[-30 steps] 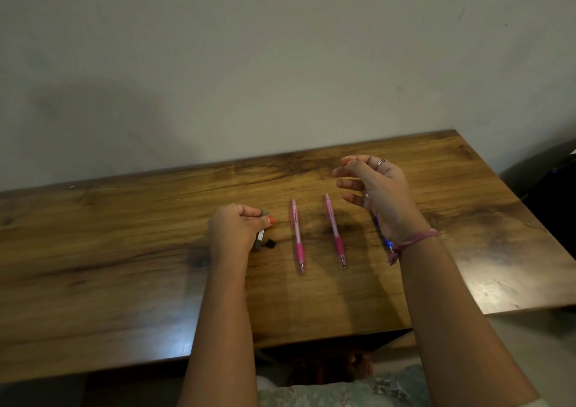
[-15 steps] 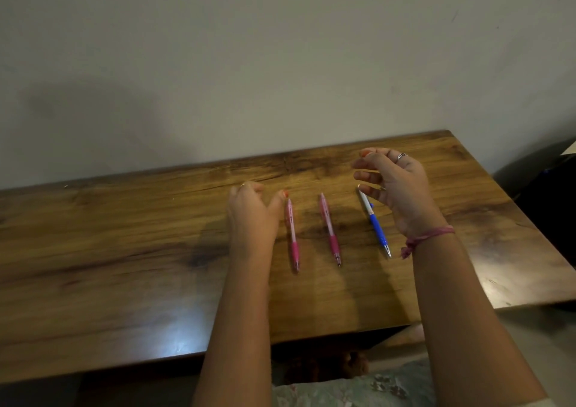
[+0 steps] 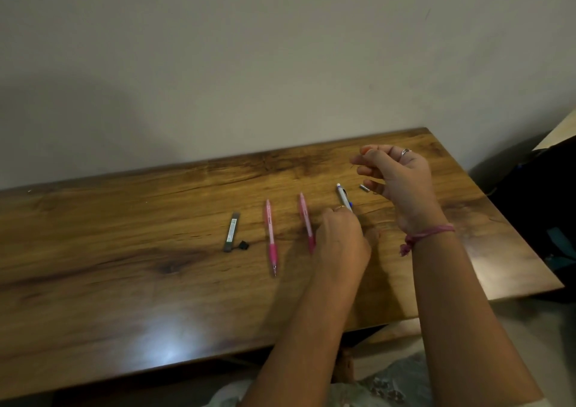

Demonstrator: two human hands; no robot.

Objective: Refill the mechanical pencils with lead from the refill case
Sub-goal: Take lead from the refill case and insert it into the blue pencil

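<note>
The grey lead refill case [image 3: 231,231] lies on the wooden table [image 3: 124,250] with its black cap [image 3: 243,245] beside it. To its right lie two pink mechanical pencils, one fully in view [image 3: 270,238] and the other [image 3: 304,216] partly under my left hand. My left hand [image 3: 339,241] is curled over the lower part of the blue mechanical pencil [image 3: 342,195], whose white top sticks out beyond the fingers. My right hand [image 3: 402,182] hovers above the table, thumb and forefinger pinching a thin lead [image 3: 352,166]. A small grey pencil cap [image 3: 364,187] lies below it.
A plain wall stands right behind the table's far edge. The table's right edge [image 3: 511,225] drops off beside a dark object on the floor. Patterned fabric on my lap shows below the near edge.
My left hand has left the refill case and swept right across the pink pencils onto the blue pencil. The right hand has stayed raised, drifting slightly right.
</note>
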